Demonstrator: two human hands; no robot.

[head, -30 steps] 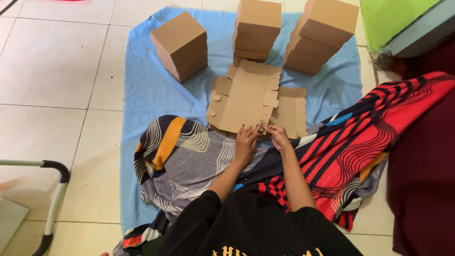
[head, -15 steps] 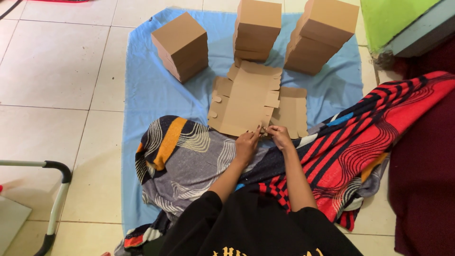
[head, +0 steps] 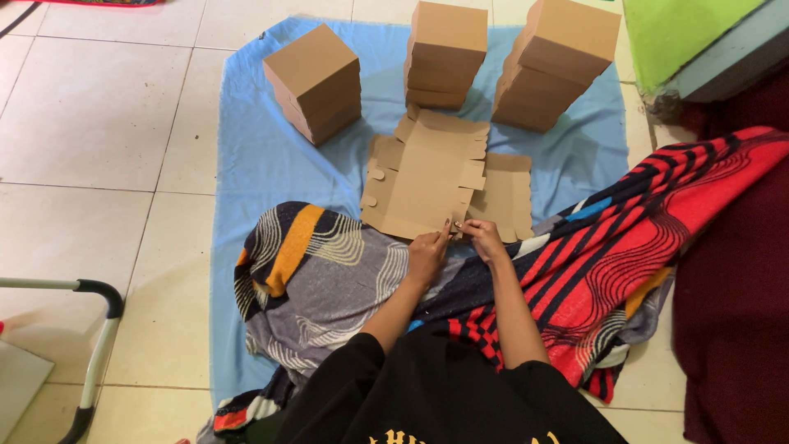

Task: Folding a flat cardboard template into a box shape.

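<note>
Both hands pinch the near edge of the flat cardboard sheet (head: 423, 177) at mid-frame, left hand (head: 427, 255) beside right hand (head: 485, 238), sheet stretching up-frame

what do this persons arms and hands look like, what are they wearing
Both forearms are bare from about the elbow down. The left hand and right hand wear no gloves, and no rings or watch are visible. The sleeves belong to a black top with yellow print on it.

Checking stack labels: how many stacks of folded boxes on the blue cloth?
3, all along the cloth's far edge: left stack, middle stack, right stack. Flat blanks lie unfolded before them. None seem hidden.
</note>
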